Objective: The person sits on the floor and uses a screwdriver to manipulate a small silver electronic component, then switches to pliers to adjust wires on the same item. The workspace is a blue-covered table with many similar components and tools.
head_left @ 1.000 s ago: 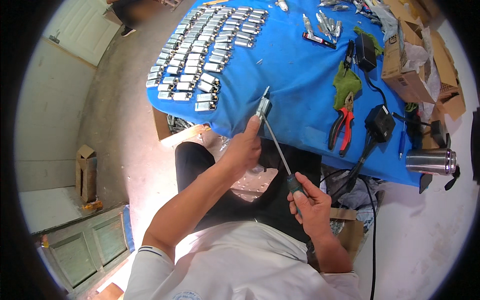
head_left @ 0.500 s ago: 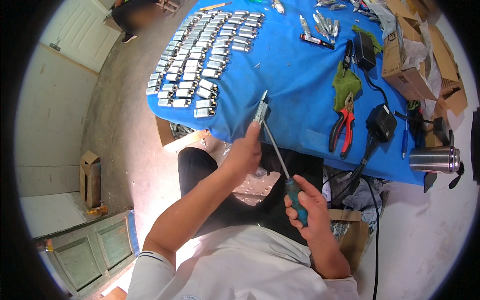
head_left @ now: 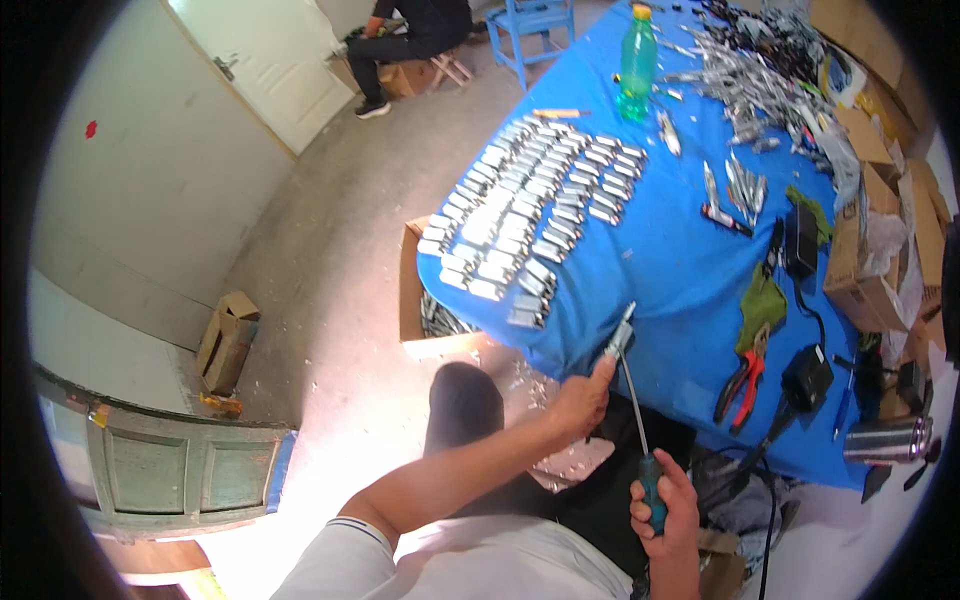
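1. Jutting from the left hand, a slim metal part is held over the near edge of the blue-covered table; whether the cloth is touched by it cannot be told.
2. The part's lower end is grasped by the left thumb and fingers, the thumb being laid along it.
3. The handle of a screwdriver is wrapped by the curled fingers of the right hand; its shaft is slanted up to the part, but contact at the tip is too small to be made out.
4. To the left, silvery pieces are ranged in rows, and below them a cardboard box is filled with metal bits.
5. To the right, red-handled pliers are laid partly on a green rag, near a black adapter and a steel flask.
6. Farther off, a green bottle is stood upright beside a heap of metal pieces.
7. Beyond the table, a stool is occupied by another person.
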A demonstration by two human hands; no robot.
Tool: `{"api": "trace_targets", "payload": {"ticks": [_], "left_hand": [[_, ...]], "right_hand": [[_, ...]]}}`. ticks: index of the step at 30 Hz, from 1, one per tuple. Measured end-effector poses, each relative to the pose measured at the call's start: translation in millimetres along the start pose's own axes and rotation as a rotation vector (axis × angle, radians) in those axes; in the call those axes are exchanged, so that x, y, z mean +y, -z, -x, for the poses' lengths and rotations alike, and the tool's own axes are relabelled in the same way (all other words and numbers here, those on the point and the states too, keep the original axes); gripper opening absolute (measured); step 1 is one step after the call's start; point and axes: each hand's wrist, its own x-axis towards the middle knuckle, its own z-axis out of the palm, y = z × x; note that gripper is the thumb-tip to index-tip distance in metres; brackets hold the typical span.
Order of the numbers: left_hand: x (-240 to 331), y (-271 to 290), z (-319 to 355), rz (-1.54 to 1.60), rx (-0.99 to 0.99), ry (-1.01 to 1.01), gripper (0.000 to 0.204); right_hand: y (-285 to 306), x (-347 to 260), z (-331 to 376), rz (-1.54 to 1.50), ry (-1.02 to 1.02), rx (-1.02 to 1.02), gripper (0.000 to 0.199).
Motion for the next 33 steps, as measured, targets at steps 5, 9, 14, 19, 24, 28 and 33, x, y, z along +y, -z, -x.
{"api": "trace_targets", "payload": {"ticks": [5, 9, 14, 19, 24, 28, 33], "left_hand": [[-4.2, 4.2, -1.0, 0.021, -0.005, 0.037, 0.064], [-0.9, 2.7, -1.3, -0.029, 0.007, 0.037, 0.066], [0.6, 0.8, -7.0, -0.265, 0.101, -0.080, 0.071], [4.8, 2.9, 1.6, 0.035, -0.012, 0.049, 0.062], [6.8, 6.2, 0.6, 0.058, -0.068, 0.051, 0.064], [7.0, 8.9, -1.0, 0.064, -0.117, 0.088, 0.064], [6.4, 12.3, -0.8, 0.074, -0.139, 0.078, 0.064]], "right_hand": [[-18.7, 1.9, 2.6, 0.221, 0.137, 0.101, 0.041], [-22.7, 1.3, 5.7, 0.317, 0.171, 0.140, 0.041], [-1.7, 31.8, -8.6, 1.165, 0.695, 0.125, 0.036], [-11.7, -16.5, 4.7, 0.352, 0.070, 0.069, 0.040], [1.8, -12.7, -1.4, 0.137, 0.025, -0.061, 0.041], [16.7, -7.8, -10.2, 0.179, 0.092, -0.113, 0.043], [24.2, -11.6, -9.1, 0.308, 0.123, -0.112, 0.045]]}}
